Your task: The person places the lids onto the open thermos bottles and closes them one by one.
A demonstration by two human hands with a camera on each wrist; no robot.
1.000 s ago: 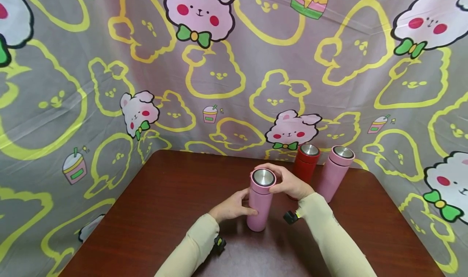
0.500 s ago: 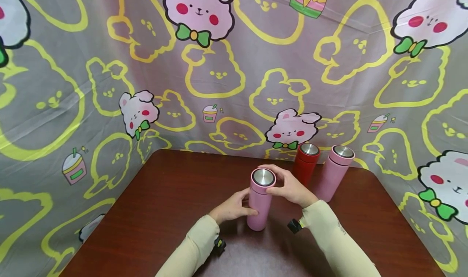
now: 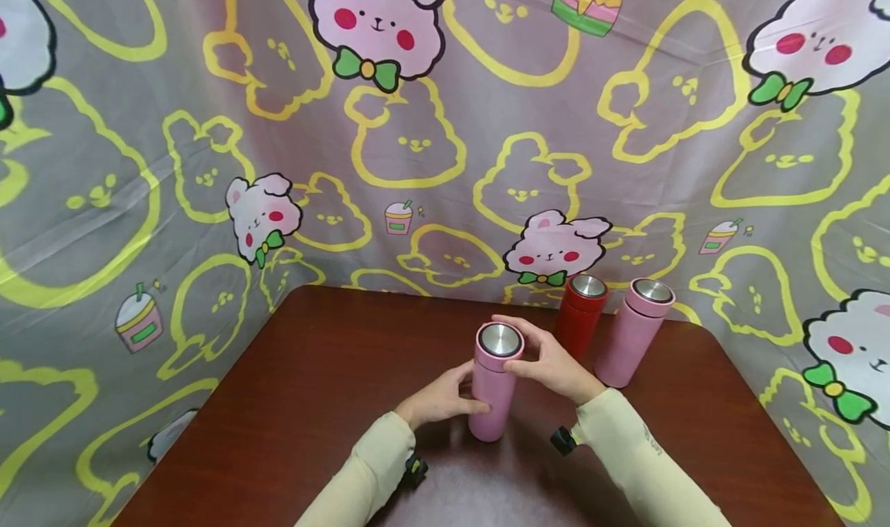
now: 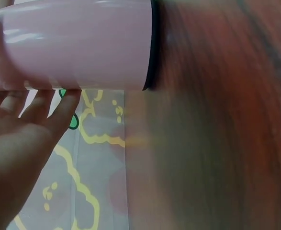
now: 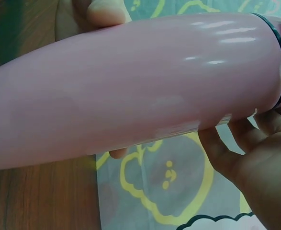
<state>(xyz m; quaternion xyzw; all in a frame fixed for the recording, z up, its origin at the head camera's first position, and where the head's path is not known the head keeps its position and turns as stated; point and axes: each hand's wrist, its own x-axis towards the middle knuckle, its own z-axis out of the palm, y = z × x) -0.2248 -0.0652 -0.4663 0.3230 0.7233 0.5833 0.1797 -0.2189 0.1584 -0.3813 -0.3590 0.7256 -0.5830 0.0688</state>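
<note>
A pink thermos [image 3: 492, 392] with a steel-topped lid [image 3: 501, 340] stands upright near the middle of the table. My left hand [image 3: 439, 397] grips its body from the left, thumb across the near side. Around the lid and neck, from the right, my right hand [image 3: 552, 361] curls its fingers and thumb. In the left wrist view, the fingers of the left hand [image 4: 25, 139] lie along the pink body, and the dark ring at the base shows. A dark seam below the lid [image 5: 280, 62] appears in the right wrist view, with the right fingers [image 5: 217, 143] right beside it.
Behind my right hand stands a red thermos [image 3: 580, 322], partly hidden. A second pink thermos [image 3: 634, 338] is to its right. The brown wooden table [image 3: 334, 372] meets a patterned cloth backdrop [image 3: 417, 202] at the back and sides.
My right wrist has swung slightly right and toward me, and the right thumb has shifted a little left across the lid. The left hand and the gripped thermos stay nearly in place.
</note>
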